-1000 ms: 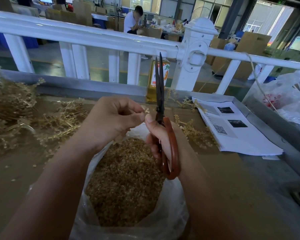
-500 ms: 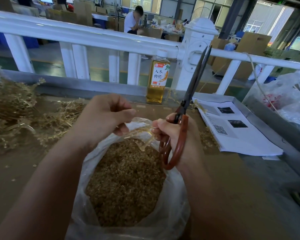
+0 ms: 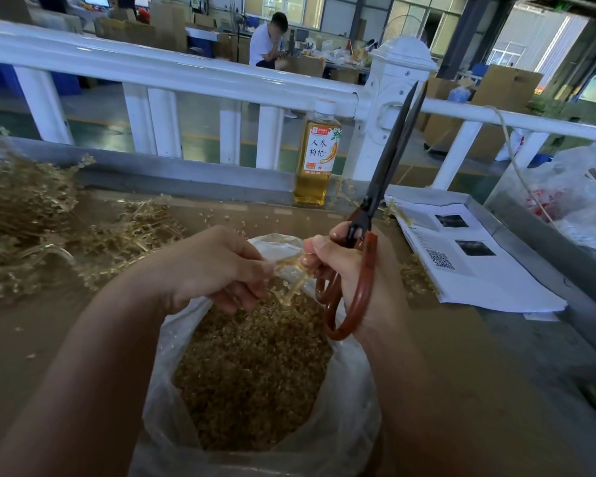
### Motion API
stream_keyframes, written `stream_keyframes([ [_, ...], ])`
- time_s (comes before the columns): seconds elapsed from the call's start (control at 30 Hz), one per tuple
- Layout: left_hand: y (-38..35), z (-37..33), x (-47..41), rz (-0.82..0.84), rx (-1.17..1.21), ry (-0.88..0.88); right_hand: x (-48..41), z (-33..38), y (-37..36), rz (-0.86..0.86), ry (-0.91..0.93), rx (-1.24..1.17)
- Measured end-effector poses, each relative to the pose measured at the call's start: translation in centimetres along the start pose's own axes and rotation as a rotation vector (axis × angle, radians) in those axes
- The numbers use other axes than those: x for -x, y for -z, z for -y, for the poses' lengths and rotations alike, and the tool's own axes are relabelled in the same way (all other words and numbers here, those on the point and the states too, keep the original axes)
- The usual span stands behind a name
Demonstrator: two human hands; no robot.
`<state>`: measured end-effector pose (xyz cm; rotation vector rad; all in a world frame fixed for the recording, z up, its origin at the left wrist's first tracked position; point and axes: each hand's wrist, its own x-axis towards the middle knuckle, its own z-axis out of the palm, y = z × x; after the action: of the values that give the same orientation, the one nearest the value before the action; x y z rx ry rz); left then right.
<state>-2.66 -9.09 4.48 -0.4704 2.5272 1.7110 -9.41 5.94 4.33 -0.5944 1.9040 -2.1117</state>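
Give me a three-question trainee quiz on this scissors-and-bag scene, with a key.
1. True or false: the scissors are gripped in the left hand.
2. What does the left hand pinch above the open plastic bag? A) amber plastic sprig B) paper sheet C) string
3. Fill in: a ____ of yellow drink stands by the white railing.
Key: 1 false, the right hand grips them; 2 A; 3 bottle.
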Motion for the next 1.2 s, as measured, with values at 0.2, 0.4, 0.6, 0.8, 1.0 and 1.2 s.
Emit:
stream_keyframes([
  [0.2,0.1,0.0,0.1,0.050,0.122,-0.015,0.2,0.4,0.0,0.043,0.000,-0.070],
  [0.4,0.3,0.1,0.2,0.120,0.094,-0.079,0.1,-0.1,0.4,0.041,0.020,-0.095],
  [0.6,0.2,0.0,0.3,0.124,0.191,-0.099,-0.4,-0.5,0.6,-0.001,0.049,-0.016],
  [0.8,-0.1,0.1,-0.6,-0.109,0.438,-0.108,-0.5,-0.9,1.2,-0.068,-0.011,0.007],
  [1.0,0.3,0.2,-1.2,-0.360,0.757,-0.156,-0.3,-0.6,1.7,0.119,-0.128,0.015],
  [1.2,0.6,0.2,-1.3,-0.471,0.840,-0.241,0.4,-0.9,0.8,0.490,-0.136,0.375],
])
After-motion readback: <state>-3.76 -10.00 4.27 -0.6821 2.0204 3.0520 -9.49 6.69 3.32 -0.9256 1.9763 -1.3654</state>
